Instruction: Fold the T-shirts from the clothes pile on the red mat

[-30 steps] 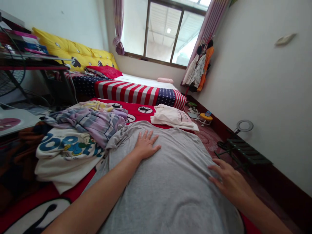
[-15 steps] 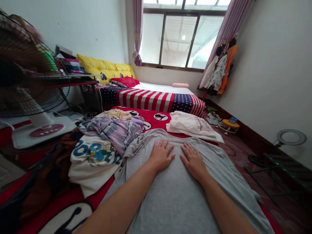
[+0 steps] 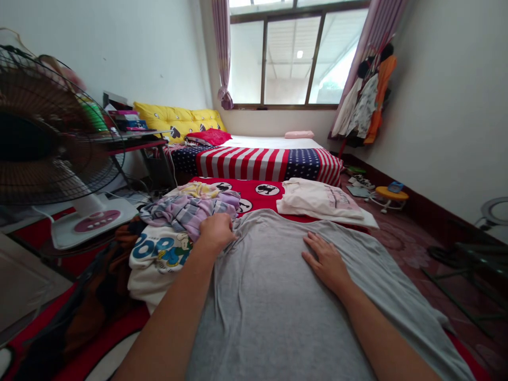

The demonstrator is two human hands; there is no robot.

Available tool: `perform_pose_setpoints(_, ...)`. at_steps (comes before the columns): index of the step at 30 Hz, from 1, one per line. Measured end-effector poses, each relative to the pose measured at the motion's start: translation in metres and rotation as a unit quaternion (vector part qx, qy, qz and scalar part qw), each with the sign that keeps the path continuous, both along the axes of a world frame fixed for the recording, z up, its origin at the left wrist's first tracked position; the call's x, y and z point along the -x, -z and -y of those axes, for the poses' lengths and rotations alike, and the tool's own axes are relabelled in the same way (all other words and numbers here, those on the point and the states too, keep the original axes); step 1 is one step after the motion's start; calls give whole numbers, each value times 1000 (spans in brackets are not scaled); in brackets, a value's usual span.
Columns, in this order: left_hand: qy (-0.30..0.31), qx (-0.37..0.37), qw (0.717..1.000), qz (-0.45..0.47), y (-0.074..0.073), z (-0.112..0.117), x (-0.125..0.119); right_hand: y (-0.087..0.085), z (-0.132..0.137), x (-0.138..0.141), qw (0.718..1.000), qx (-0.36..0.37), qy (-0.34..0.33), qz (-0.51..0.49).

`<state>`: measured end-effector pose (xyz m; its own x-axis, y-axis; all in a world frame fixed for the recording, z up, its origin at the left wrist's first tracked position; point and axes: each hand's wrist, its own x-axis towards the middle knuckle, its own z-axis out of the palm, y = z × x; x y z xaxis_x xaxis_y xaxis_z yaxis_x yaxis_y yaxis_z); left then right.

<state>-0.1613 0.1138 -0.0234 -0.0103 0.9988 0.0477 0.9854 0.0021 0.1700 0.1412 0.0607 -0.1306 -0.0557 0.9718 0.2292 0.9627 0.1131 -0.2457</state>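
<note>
A grey t-shirt (image 3: 278, 307) lies spread flat on a red patterned mat (image 3: 257, 193) in front of me. My right hand (image 3: 326, 262) rests flat on its upper middle, fingers stretched out. My left hand (image 3: 215, 231) is closed at the shirt's left shoulder, fingers curled over the bunched grey sleeve. Just left of that hand lies a heap of clothes: a striped lilac garment (image 3: 186, 209) on top and a white shirt with blue lettering (image 3: 161, 254) below.
A folded cream garment (image 3: 321, 200) lies beyond the grey shirt. A standing fan (image 3: 51, 143) is at the left. A bed with a flag-pattern cover (image 3: 270, 159) is behind. A small yellow stool (image 3: 391, 194) and dark metal frames (image 3: 464, 259) are at the right.
My left hand has slid left from the shirt's middle to its left shoulder and closed on the sleeve. My right hand stays flat on the shirt's middle.
</note>
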Motion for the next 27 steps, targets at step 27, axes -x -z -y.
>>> perform_pose_setpoints(27,403,137,903,-57,9,80,-100,-2,4,-2,999,-12,-17,-38)
